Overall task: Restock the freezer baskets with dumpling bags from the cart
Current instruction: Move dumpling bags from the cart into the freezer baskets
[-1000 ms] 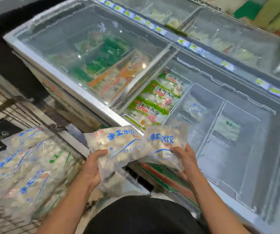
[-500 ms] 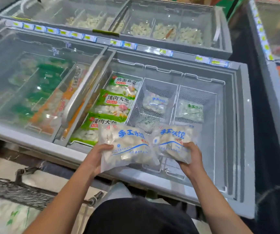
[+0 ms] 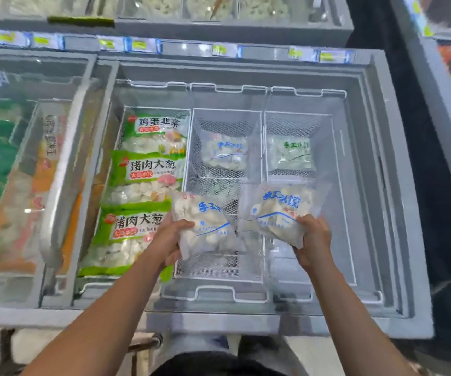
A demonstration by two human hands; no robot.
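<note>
Two clear dumpling bags with blue lettering hang over the open freezer (image 3: 376, 185), one in each hand. The left bag (image 3: 202, 223) is pinched at its near left edge by the left hand (image 3: 167, 240), the fingers (image 3: 183, 224) curled over the top of the plastic and closed on it; it hangs above the near half of the middle basket (image 3: 227, 267). The right bag (image 3: 278, 210) is held at its near right corner by the right hand (image 3: 314, 237), fingers wrapped tight round the plastic, and it sits over the wire divider between the middle basket and the right basket (image 3: 338, 185). The two bags nearly meet at their inner corners.

Down in the middle basket, toward the far end, lies another blue-lettered bag (image 3: 225, 153) flat on the mesh. The right basket holds a similar bag with green lettering (image 3: 291, 153), also at the far end. The near parts of both baskets show bare mesh.

The left basket is filled with three green-bordered dumpling packs (image 3: 148, 169) laid in a row from far to near, overlapping like tiles. Left of that, under a sliding glass lid (image 3: 29, 82), are blurred green and orange packages. Along the freezer's far edge runs a strip of price labels (image 3: 137, 46), and behind it stands a second freezer with pale loose goods.
</note>
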